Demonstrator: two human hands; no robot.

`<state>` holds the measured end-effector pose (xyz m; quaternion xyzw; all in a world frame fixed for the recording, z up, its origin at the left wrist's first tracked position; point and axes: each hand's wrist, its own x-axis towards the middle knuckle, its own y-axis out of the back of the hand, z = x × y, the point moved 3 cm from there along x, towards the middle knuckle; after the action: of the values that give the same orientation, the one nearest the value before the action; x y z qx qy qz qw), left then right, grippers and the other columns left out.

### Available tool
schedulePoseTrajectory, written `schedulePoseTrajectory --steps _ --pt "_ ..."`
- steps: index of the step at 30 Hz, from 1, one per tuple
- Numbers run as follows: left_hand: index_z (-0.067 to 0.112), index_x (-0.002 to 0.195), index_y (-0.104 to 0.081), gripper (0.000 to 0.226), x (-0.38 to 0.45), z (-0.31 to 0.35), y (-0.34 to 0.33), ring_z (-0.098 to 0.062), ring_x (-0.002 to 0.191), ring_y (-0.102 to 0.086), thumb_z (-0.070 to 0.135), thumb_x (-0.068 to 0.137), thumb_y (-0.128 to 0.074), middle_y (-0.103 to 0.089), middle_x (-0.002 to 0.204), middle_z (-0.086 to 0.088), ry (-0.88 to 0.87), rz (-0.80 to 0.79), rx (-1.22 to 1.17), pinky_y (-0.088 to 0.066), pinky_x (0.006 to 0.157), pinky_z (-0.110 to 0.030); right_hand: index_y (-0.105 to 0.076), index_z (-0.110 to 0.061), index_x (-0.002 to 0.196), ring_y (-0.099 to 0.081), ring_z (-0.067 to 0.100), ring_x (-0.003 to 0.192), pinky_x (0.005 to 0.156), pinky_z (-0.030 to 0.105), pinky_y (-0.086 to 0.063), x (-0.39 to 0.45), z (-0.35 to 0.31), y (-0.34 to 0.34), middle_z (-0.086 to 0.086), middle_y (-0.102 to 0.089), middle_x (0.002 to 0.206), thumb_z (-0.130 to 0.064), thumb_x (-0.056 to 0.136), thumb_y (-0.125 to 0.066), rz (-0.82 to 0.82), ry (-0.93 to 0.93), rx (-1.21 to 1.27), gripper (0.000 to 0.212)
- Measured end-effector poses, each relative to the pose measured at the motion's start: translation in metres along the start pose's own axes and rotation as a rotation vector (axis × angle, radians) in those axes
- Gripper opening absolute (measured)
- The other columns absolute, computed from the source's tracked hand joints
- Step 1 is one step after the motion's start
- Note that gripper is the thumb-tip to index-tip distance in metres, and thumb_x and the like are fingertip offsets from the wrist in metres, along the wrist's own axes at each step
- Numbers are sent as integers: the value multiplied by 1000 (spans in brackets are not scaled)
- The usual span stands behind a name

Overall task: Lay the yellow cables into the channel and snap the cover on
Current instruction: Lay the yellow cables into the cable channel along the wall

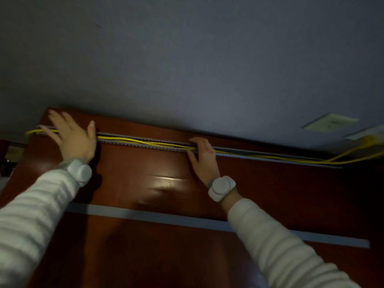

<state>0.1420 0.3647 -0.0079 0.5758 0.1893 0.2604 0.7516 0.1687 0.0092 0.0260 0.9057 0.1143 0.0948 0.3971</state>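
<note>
A long grey channel (149, 145) runs along the far edge of a reddish-brown table (145, 256), by the wall. Several yellow cables (133, 140) lie along it and trail off to the right (353, 157). My left hand (70, 136) lies flat with fingers spread over the channel's left end, on top of the cables. My right hand (202, 154) rests at mid-channel, fingers curled over the cables and the channel's edge. The grey cover strip (187, 222) lies loose on the table, nearer to me, partly hidden by my right sleeve.
A grey-blue wall (187, 59) rises right behind the table. A pale wall plate (330, 122) sits at the right, with a blurred white object (365, 135) where the cables end. Both wrists carry white bands.
</note>
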Motion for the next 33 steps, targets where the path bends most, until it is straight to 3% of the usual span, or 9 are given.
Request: schedulePoseTrajectory --steps 2,7,10,13,17,20,33 --pt "-11 147 -13 72 -33 54 -7 -39 150 -2 39 100 -35 -6 159 -32 -196 -39 4 15 114 -58 -55 -1 120 -54 32 119 104 47 -42 -13 25 23 20 -56 126 -8 88 -62 34 -65 -41 33" --pt "-4 150 -15 68 -125 176 -37 -32 151 -3 37 100 -36 -6 162 -23 -488 -227 -38 4 121 -56 -39 -6 139 -31 28 141 119 43 -22 -47 91 87 15 -37 151 -20 97 -51 86 -247 -233 46" --pt "2 152 -12 66 -156 200 -49 -31 151 3 40 101 -30 -1 163 -19 -554 -321 -45 3 122 -55 -21 -9 147 -11 23 148 122 45 -6 -59 122 111 11 -18 159 -34 101 -37 11 -346 -385 55" --pt "13 154 -2 66 -177 208 -57 -32 150 14 44 101 -26 12 163 -15 -544 -397 -38 4 120 -58 -6 -14 150 -8 24 148 121 53 2 -75 155 135 6 -7 161 -44 101 -28 -88 -459 -460 61" --pt "21 154 7 68 -174 205 -61 -31 147 24 48 100 -25 22 161 -11 -566 -450 -12 4 117 -65 -7 -15 150 -10 24 148 122 52 -2 -82 174 148 8 -10 161 -47 100 -30 -76 -329 -638 64" --pt "27 153 8 68 -168 200 -62 -31 146 26 48 100 -26 26 161 -9 -633 -457 9 2 117 -66 -10 -6 149 -12 26 148 122 50 -5 -82 185 155 14 -11 160 -44 99 -35 23 -393 -571 67" --pt "27 154 2 69 -142 203 -70 -30 147 26 45 99 -35 23 162 -8 -722 -422 -15 6 113 -67 -12 -6 148 -17 26 147 123 46 -10 -86 195 147 15 -13 159 -35 100 -39 35 -409 -602 63"
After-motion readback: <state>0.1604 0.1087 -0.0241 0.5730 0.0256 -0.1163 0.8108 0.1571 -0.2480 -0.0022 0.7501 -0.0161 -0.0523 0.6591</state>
